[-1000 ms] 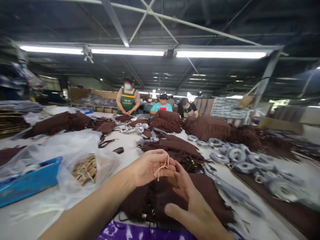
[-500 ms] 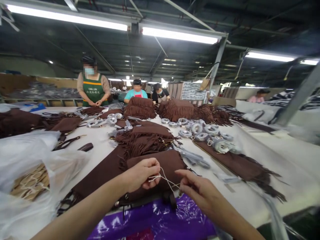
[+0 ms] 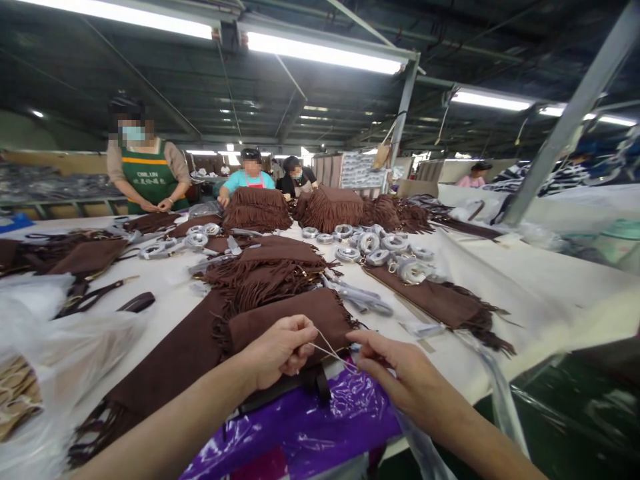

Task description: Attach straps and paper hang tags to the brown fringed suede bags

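Observation:
My left hand [image 3: 280, 350] is closed in a pinch on one end of a thin white string [image 3: 327, 350]. My right hand [image 3: 400, 373] pinches the other end, so the string runs taut between them. Both hands hover over a brown fringed suede bag [image 3: 295, 320] lying at the table's near edge. A sheet of purple plastic [image 3: 305, 427] lies under the bag and hangs toward me.
More brown fringed bags [image 3: 270, 263] and several wrapped metal rings [image 3: 375, 247] cover the long white table [image 3: 500, 280]. Clear plastic bags [image 3: 55, 360] sit at the left. Three people stand at the far side, one in a green apron [image 3: 147, 180].
The view swung right and down. My right hand went from flat and open to pinching the string, and the two hands drew it out between them.

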`<state>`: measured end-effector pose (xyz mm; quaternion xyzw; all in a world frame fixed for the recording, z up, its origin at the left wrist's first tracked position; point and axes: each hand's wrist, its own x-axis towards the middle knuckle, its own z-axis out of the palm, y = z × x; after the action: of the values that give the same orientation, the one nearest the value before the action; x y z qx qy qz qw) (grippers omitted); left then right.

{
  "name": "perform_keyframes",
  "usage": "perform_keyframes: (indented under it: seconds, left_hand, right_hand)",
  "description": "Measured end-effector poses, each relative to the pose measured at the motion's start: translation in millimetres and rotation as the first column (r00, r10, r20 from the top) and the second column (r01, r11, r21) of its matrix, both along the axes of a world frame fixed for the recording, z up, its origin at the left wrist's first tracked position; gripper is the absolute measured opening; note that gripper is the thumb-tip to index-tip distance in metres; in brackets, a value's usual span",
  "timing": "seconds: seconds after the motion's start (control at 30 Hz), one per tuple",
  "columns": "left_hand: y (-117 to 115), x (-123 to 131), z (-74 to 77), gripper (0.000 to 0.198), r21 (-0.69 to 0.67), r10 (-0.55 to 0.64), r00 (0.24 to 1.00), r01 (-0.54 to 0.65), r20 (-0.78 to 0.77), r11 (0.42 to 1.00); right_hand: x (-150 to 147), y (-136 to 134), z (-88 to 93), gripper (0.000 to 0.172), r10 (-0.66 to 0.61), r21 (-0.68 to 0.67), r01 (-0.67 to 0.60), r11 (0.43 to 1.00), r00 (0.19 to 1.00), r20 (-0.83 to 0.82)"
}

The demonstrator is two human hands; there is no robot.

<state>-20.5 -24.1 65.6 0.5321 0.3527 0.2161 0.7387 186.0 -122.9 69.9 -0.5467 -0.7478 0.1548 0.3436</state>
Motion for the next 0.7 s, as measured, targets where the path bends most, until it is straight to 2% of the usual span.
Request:
perform_keyframes:
  seconds: [0.07,0.13,0.2,0.27,0.33,0.4,0.43,0.5,0.53,0.57,0.63,0.7]
  left_hand:
    - [-0.2,3.9,0.6,0.032,0.135,0.011,0.999,-0.005,-0.045,0.991]
    - [-1.5,10.6,3.0,0.024,0.3,0.009,0.996,0.018,-0.089,0.954]
    - [-5.8,21.1,8.4,0.014,0.474,-0.036,0.99,0.098,-0.14,0.875]
    - [-13.9,33.9,16.5,0.011,0.628,-0.092,0.972,0.209,-0.214,0.749]
    - [-23.8,46.5,25.8,0.016,0.736,-0.145,0.94,0.333,-0.309,0.59]
    - [-31.8,56.5,34.0,0.016,0.778,-0.186,0.897,0.44,-0.4,0.448]
    - [-33.9,60.2,37.1,0.016,0.791,-0.187,0.879,0.477,-0.439,0.384]
    - [-32.4,65.8,40.5,0.013,0.811,-0.146,0.863,0.504,-0.483,0.297]
    - [-28.7,68.3,40.4,0.011,0.817,-0.136,0.864,0.503,-0.485,0.282]
    - [-23.2,70.9,38.7,0.011,0.822,-0.139,0.87,0.492,-0.472,0.286]
    - [-8.6,77.6,30.2,0.014,0.818,-0.154,0.884,0.467,-0.442,0.336]
    - [6.8,85.8,14.7,0.021,0.815,-0.115,0.889,0.454,-0.444,0.36]
  right_hand:
    - [17.4,-4.1,0.0,0.025,-0.055,0.018,0.054,0.998,0.996,0.067]
    - [35.4,-9.1,-0.5,0.023,-0.124,0.023,0.122,0.992,0.981,0.146]
    - [45.4,-15.0,-0.5,0.023,-0.199,0.03,0.197,0.98,0.971,0.133]
    - [41.6,-20.6,-0.2,0.023,-0.243,-0.022,0.242,0.97,0.968,-0.061]
    - [26.4,-24.7,-1.5,0.034,-0.188,-0.167,0.133,0.977,0.907,-0.378]
    - [8.9,-26.2,-6.3,0.044,-0.094,-0.281,-0.123,0.952,0.755,-0.649]
    - [2.5,-25.9,-9.9,0.045,-0.07,-0.301,-0.235,0.924,0.671,-0.738]
    - [-1.7,-24.0,-17.8,0.044,-0.104,-0.333,-0.32,0.887,0.564,-0.819]
    - [1.1,-22.6,-21.1,0.042,-0.14,-0.365,-0.311,0.878,0.562,-0.815]
    - [6.9,-21.0,-23.6,0.04,-0.165,-0.392,-0.268,0.88,0.602,-0.781]
    - [25.1,-17.1,-26.4,0.037,-0.16,-0.375,-0.101,0.922,0.781,-0.603]
    - [47.6,-11.8,-28.4,0.036,-0.17,-0.244,0.088,0.966,0.925,-0.341]
